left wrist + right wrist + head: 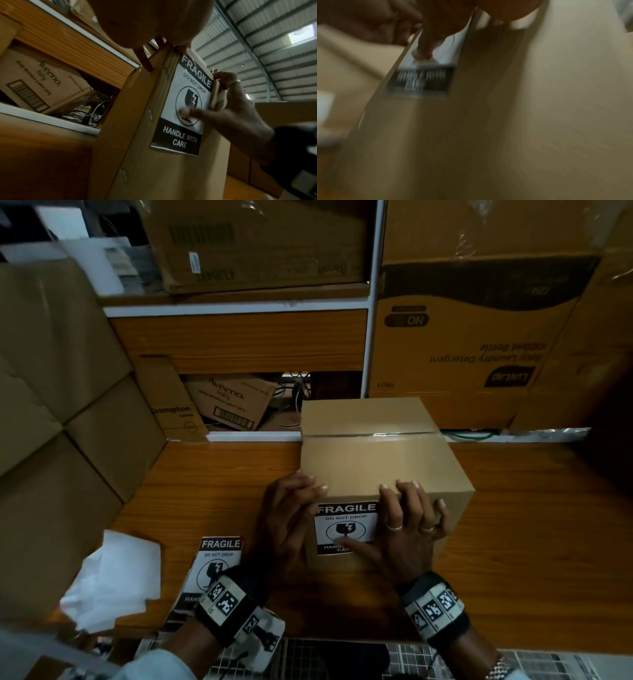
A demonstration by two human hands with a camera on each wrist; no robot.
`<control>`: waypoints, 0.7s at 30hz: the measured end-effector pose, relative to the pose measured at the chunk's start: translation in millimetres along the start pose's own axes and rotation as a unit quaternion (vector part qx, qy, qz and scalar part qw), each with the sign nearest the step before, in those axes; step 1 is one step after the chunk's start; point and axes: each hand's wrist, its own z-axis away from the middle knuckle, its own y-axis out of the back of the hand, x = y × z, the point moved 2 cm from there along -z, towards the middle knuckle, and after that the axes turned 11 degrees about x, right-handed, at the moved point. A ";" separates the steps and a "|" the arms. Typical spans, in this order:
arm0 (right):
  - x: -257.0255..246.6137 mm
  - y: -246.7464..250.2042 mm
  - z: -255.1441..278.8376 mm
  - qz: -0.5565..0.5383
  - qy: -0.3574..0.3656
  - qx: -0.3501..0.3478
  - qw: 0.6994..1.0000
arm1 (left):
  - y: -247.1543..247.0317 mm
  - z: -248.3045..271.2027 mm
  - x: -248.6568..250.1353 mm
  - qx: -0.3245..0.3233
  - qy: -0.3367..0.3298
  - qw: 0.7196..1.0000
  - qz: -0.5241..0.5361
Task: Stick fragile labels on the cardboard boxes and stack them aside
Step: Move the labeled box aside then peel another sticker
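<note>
A taped cardboard box (376, 460) stands on the wooden table (212, 491). A black-and-white fragile label (342, 517) is stuck on its near face, also seen in the left wrist view (181, 132). My right hand (409, 522) lies on the box's near top edge, fingers draped over the top, while the thumb (185, 111) presses the label's middle. My left hand (291, 508) rests flat against the box's near left corner, fingertips on the top. The right wrist view is blurred; it shows the thumb (424, 44) on the label (423, 79).
Spare fragile labels (217, 559) lie on the table left of my left wrist, with crumpled white backing paper (113, 577) further left. Plain cardboard boxes (51, 405) are stacked at the left. Large cartons (462, 354) and a shelf stand behind.
</note>
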 end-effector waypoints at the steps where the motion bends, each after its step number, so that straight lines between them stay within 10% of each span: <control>1: -4.9 -0.5 -6.7 -0.016 -0.040 0.008 0.999 | -0.9 -0.5 0.7 0.009 0.004 1.000 0.004; 6: -11.5 3.4 -18.7 -0.085 -0.124 0.043 0.988 | -5.0 2.2 0.0 0.030 -0.002 0.999 -0.011; 21: 14.6 11.8 -12.8 -0.124 -0.047 0.007 0.991 | -18.7 0.9 -2.3 0.070 -0.045 0.993 -0.081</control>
